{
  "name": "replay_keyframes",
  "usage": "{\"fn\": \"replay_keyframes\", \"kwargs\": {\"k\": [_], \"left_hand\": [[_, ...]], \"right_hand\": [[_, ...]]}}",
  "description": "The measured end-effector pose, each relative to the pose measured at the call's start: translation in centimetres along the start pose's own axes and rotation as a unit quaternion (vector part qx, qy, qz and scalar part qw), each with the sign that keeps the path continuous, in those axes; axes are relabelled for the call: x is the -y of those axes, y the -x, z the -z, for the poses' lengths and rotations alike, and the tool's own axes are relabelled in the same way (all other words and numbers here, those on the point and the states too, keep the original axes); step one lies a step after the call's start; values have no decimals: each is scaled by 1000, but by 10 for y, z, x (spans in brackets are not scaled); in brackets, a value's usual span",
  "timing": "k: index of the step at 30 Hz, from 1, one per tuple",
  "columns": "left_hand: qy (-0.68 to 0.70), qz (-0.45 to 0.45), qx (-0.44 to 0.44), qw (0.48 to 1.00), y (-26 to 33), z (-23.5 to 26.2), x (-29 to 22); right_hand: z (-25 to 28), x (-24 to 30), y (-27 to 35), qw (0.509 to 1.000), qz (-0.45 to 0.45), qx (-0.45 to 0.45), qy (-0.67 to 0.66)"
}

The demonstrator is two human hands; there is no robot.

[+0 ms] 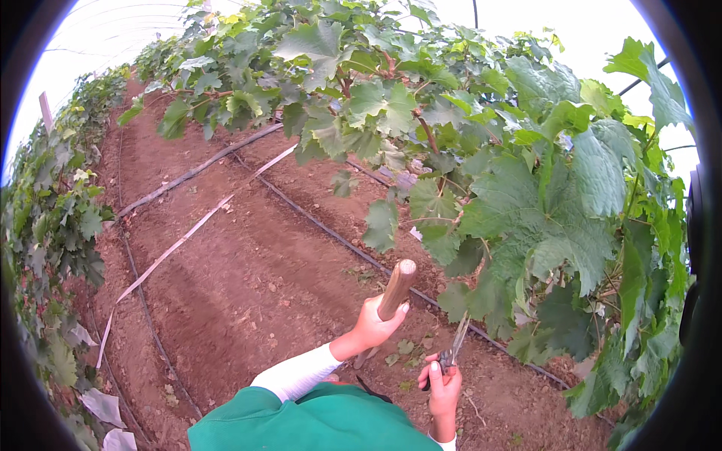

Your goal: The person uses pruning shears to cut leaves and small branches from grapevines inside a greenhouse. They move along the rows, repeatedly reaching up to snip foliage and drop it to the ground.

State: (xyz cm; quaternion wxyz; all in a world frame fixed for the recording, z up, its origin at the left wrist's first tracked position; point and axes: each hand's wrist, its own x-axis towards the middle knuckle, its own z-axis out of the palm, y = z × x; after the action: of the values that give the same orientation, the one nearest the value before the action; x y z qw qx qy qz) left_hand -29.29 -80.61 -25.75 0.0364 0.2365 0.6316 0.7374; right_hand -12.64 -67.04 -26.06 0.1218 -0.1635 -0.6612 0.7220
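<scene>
My left hand [367,328] is closed round a thick wooden handle [398,286]. Its pale, cut end points up toward me, and the lower part shows just below the fist. What sits at its far end cannot be made out. On the right, my right hand [442,389] grips a pair of scissors [459,342] by the dark handles. Their slim metal blades point upward, close to the lowest leaves of a grapevine [553,218]. Whether the blades touch a leaf is unclear. White cuffs and green sleeves cover my arms.
Vines fill the right side and top; another leafy row [64,218] lines the left. Black drip hoses [323,225] run along the reddish soil [248,301]. A pale strap [169,252] and a grey pipe [195,171] cross the ground. Plastic scraps [101,406] lie lower left.
</scene>
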Motion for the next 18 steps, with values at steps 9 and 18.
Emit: {"fn": "replay_keyframes", "kwargs": {"k": [9,18], "left_hand": [[-27,-10,37,999,27,-25,-8],[21,3,74,997,-21,0,18]], "right_hand": [[20,-20,-5,999,-15,2,-33],[-8,-11,-63,998,0,38,-44]]}}
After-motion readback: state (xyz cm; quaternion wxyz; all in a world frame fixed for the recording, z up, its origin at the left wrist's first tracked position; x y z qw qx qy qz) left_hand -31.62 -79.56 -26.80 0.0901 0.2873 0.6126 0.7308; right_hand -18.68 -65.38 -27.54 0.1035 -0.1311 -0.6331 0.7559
